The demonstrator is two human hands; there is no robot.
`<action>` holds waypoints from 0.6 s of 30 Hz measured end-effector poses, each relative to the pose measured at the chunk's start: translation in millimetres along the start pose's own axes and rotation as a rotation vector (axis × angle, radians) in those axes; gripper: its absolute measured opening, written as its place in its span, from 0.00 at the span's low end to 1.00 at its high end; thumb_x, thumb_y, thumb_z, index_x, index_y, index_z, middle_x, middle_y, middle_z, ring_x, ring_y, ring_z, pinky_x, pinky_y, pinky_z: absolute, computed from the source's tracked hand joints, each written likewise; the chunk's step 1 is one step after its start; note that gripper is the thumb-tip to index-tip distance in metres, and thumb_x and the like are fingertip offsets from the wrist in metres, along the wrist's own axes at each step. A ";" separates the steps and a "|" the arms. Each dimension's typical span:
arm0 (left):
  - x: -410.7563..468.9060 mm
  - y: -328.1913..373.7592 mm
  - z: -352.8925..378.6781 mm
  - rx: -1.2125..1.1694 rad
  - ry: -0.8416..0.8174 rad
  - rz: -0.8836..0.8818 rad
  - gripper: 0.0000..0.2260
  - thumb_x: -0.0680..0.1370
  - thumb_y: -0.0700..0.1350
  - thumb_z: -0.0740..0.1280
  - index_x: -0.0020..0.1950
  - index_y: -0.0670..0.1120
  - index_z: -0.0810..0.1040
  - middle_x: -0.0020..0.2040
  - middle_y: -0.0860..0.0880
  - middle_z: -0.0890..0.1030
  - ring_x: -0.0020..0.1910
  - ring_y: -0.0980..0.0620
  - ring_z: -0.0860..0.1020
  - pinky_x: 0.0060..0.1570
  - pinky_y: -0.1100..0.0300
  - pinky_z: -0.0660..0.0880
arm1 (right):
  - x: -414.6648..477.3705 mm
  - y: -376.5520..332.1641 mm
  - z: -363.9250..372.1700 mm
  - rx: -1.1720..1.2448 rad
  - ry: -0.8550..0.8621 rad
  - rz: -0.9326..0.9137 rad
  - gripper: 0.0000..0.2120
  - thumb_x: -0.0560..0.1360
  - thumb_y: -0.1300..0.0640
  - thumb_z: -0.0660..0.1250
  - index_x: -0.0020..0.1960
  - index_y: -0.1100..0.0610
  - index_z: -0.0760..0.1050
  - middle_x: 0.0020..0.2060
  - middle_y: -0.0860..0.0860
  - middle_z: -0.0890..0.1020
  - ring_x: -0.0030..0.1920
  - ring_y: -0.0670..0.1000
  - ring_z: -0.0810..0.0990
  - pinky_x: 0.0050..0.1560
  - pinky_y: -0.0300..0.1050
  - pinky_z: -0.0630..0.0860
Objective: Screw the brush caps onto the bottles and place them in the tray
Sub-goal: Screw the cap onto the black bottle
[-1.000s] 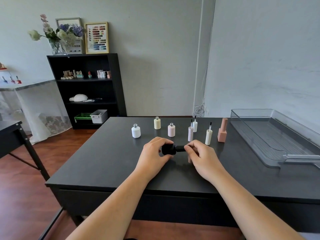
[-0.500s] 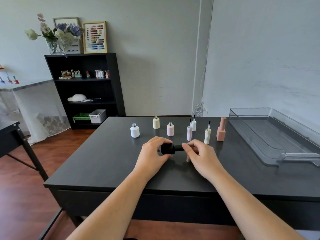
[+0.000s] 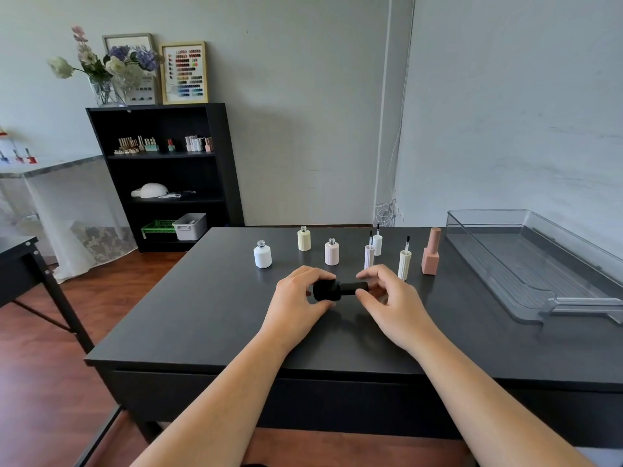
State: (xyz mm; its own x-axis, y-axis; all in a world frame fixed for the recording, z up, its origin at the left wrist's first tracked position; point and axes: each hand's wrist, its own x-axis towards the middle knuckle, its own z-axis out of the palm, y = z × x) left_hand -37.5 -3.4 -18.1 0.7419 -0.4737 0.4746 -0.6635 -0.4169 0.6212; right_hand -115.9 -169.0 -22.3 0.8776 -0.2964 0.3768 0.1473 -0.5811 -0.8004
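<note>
A black bottle lies sideways just above the dark table, gripped by my left hand. Its black cap sits on the neck, pinched by the fingertips of my right hand. Behind stand three uncapped bottles: white, cream and pale pink. Three brush caps stand upright with brushes up: pink, white and cream. A capped salmon bottle stands beside them. The clear plastic tray at the right holds nothing.
The dark table ends at a near edge under my forearms. A black shelf unit with small items stands by the back wall. Another black table is at the far left over wooden floor.
My right fingers have shifted around the black cap, opening slightly and re-gripping it. The left hand keeps holding the black bottle in the same place.
</note>
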 end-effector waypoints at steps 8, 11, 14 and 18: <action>-0.8 1.4 -1.0 0.000 -0.011 0.006 0.16 0.68 0.41 0.74 0.52 0.55 0.80 0.49 0.59 0.79 0.49 0.61 0.75 0.49 0.72 0.71 | -0.1 -2.6 -0.5 -0.011 0.031 0.035 0.07 0.76 0.46 0.63 0.45 0.48 0.77 0.33 0.49 0.82 0.31 0.40 0.75 0.35 0.30 0.71; -0.5 1.7 -1.4 0.007 -0.014 0.009 0.15 0.68 0.41 0.74 0.52 0.54 0.80 0.49 0.58 0.79 0.49 0.61 0.75 0.49 0.70 0.72 | -1.2 -0.7 -0.6 -0.038 -0.022 -0.038 0.04 0.75 0.55 0.67 0.48 0.48 0.76 0.35 0.46 0.79 0.32 0.39 0.74 0.36 0.26 0.69; -0.4 2.0 -1.1 0.011 -0.022 0.017 0.15 0.68 0.41 0.74 0.52 0.54 0.80 0.49 0.58 0.79 0.49 0.60 0.76 0.50 0.69 0.73 | -1.2 -2.1 -1.9 -0.104 -0.018 -0.016 0.11 0.77 0.50 0.63 0.37 0.52 0.75 0.28 0.49 0.79 0.28 0.41 0.72 0.33 0.30 0.68; -0.4 1.9 -0.8 -0.005 -0.024 0.021 0.15 0.68 0.41 0.74 0.52 0.54 0.80 0.49 0.58 0.79 0.50 0.61 0.76 0.50 0.70 0.73 | -0.2 -2.6 -1.0 -0.118 0.018 0.017 0.18 0.77 0.43 0.59 0.35 0.53 0.76 0.27 0.50 0.79 0.28 0.42 0.74 0.35 0.30 0.69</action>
State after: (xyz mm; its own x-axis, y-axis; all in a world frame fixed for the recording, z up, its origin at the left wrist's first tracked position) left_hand -38.9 -3.4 -16.6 0.7253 -0.5007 0.4724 -0.6783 -0.4028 0.6146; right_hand -116.9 -168.2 -19.9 0.8710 -0.3202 0.3727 0.0768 -0.6604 -0.7470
